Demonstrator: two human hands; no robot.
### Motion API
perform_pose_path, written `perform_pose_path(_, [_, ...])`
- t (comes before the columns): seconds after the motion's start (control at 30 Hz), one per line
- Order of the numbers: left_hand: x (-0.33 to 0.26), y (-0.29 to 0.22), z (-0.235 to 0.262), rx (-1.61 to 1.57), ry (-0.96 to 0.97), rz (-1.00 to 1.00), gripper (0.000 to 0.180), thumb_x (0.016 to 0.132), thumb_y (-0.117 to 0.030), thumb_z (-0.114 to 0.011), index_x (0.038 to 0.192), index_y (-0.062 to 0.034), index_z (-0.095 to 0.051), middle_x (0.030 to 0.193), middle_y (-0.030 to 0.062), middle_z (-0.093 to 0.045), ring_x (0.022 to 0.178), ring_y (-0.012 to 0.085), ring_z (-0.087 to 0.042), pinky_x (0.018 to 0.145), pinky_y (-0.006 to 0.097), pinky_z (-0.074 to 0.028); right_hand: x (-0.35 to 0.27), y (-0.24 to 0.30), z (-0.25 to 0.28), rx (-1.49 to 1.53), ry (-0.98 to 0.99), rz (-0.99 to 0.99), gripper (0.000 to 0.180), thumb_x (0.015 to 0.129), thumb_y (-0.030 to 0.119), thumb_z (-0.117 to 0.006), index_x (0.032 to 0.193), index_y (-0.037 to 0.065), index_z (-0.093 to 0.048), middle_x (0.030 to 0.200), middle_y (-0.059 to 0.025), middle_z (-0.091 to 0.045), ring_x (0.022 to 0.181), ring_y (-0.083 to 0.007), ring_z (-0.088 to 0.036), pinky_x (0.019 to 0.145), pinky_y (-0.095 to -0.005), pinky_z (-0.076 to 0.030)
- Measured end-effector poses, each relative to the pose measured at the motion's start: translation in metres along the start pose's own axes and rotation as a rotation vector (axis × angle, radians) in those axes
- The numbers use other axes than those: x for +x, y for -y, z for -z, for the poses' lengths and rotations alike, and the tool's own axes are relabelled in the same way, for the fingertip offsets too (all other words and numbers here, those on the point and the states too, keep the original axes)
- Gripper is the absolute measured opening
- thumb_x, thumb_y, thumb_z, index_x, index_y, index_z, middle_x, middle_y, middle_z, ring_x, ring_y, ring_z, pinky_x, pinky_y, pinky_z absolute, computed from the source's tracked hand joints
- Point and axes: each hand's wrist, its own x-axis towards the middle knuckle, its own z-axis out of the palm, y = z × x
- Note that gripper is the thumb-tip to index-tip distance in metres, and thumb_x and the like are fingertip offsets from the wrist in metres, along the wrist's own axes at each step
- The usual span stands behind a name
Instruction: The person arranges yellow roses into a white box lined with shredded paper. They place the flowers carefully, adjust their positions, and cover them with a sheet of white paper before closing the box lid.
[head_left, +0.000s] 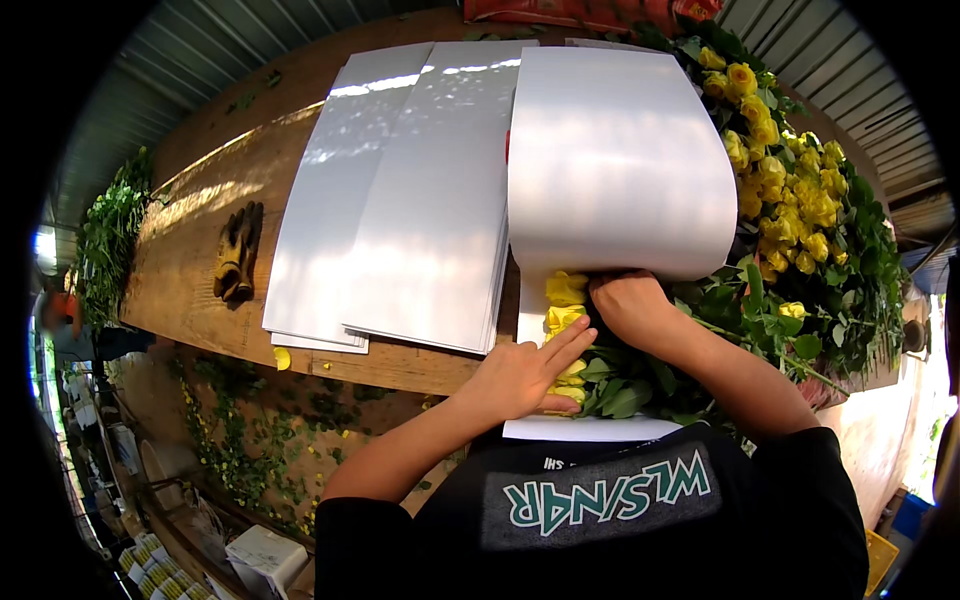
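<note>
A row of yellow roses (565, 320) lies on white paper in front of me, with their green leaves and stems (622, 396) pointing right. My left hand (525, 378) rests over the blooms, fingers stretched out along them. Beside the farthest bloom, my right hand (630, 308) is closed with its fingers curled under; whatever it holds is hidden. Beyond the hands, a large white sheet (620, 150) curves up and over. Its lower part goes under the roses, and a white edge (590, 430) shows against my shirt.
Stacked white sheets (430, 200) lie left of the roses. Farther left is a pair of work gloves (238, 255) on the wooden table (190, 290). A big heap of yellow roses (795, 205) covers the right side. Leaves and petals (240, 440) litter the floor.
</note>
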Motion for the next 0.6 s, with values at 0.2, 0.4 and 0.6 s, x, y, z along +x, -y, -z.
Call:
perform_pose_path(0.2, [0.003,-0.001,0.007,0.009,0.036,0.028,0.070,0.071,-0.051,-0.057,0.126,-0.0117,-0.039,0.135,0.0039,-0.033,0.069,0.0235,-0.059,0.059,0.032,-0.048,0.000,0.008,-0.001,0.017,0.009,-0.075,0.014,0.070,0.013,-0.052,0.077,0.003,-0.059,0.070,-0.0095,-0.060,0.063,-0.0209,-0.060,0.053,-0.0297,-0.046])
perform_pose_path(0.4, [0.021,0.024,0.011,-0.215,-0.130,-0.036,0.032,0.076,-0.033,-0.058,0.104,-0.0174,-0.058,0.111,-0.0017,-0.053,0.077,0.0192,-0.059,0.063,0.029,-0.048,-0.001,0.015,0.009,0.004,0.096,-0.134,0.014,0.072,0.013,-0.051,0.079,0.004,-0.059,0.074,-0.0093,-0.060,0.066,-0.0200,-0.060,0.053,-0.0292,-0.047])
perform_pose_path(0.6, [0.047,0.050,0.026,-0.290,-0.109,-0.134,0.018,0.071,-0.016,-0.064,0.089,-0.0179,-0.065,0.095,-0.0009,-0.060,0.074,0.0190,-0.059,0.060,0.028,-0.047,-0.002,0.011,0.003,0.044,0.096,-0.136,0.014,0.073,0.013,-0.049,0.080,0.005,-0.059,0.075,-0.0082,-0.061,0.066,-0.0192,-0.061,0.051,-0.0291,-0.047])
